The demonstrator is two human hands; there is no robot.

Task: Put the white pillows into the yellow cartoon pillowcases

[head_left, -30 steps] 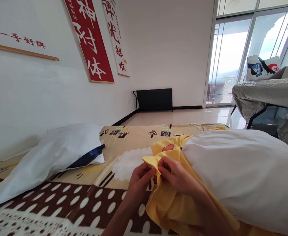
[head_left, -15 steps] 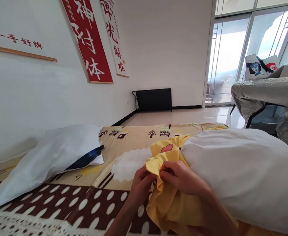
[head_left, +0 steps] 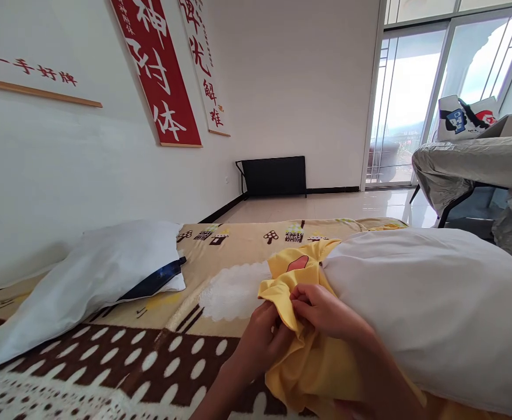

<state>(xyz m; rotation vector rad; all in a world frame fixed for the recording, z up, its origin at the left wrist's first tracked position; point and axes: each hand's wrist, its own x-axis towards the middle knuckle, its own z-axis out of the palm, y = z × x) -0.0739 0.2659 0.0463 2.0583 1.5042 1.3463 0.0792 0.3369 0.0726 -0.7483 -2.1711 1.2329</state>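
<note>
A yellow pillowcase [head_left: 321,367] with a pink patch lies bunched up on the bed, against the left end of a plump white pillow [head_left: 431,303]. My left hand [head_left: 267,335] is closed on the pillowcase's edge, its fingertips partly hidden behind the cloth. Close beside it, my right hand [head_left: 319,309] pinches a fold of the same edge between thumb and fingers. The right forearm lies across the yellow cloth, in front of the white pillow. How far the pillow reaches into the case is hidden.
A patterned blanket [head_left: 146,361] covers the bed. At the left lies another white pillow [head_left: 107,262] with a dark blue strip, against the wall. Beyond the bed a black panel [head_left: 274,176] leans at the wall. A covered table [head_left: 479,154] with boxes stands at right.
My left hand has shifted slightly right and turned, its fingers now further behind the pillowcase edge. The right hand has moved a little up and right along the cloth.
</note>
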